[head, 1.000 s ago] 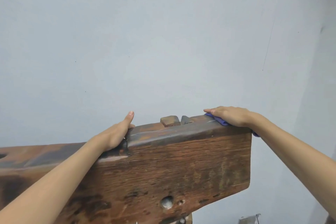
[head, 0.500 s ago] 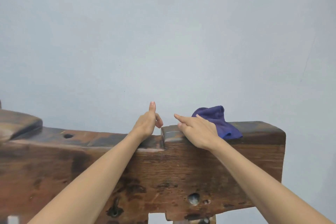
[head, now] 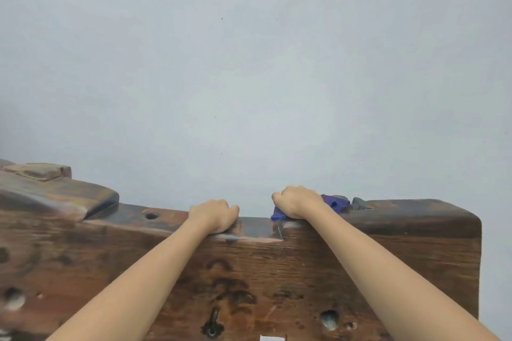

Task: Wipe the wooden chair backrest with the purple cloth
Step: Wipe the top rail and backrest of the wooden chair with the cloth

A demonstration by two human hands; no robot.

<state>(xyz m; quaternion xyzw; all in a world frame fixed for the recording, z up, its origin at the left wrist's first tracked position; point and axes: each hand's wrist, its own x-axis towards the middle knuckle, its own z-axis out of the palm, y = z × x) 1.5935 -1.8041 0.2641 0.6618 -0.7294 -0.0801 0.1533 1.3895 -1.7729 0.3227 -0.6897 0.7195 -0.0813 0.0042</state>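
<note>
Since half a second ago your right hand (head: 297,202) has closed into a fist over the purple cloth (head: 333,202), which earlier sat loose beside it, while your left hand (head: 213,214) has dropped its raised thumb and now curls around the top edge. Nearest the lens, both bare forearms rise from the bottom of the frame across the wooden chair backrest (head: 388,257); the cloth lies bunched on its top edge, right of centre. Behind stands a pale wall (head: 249,63).
</note>
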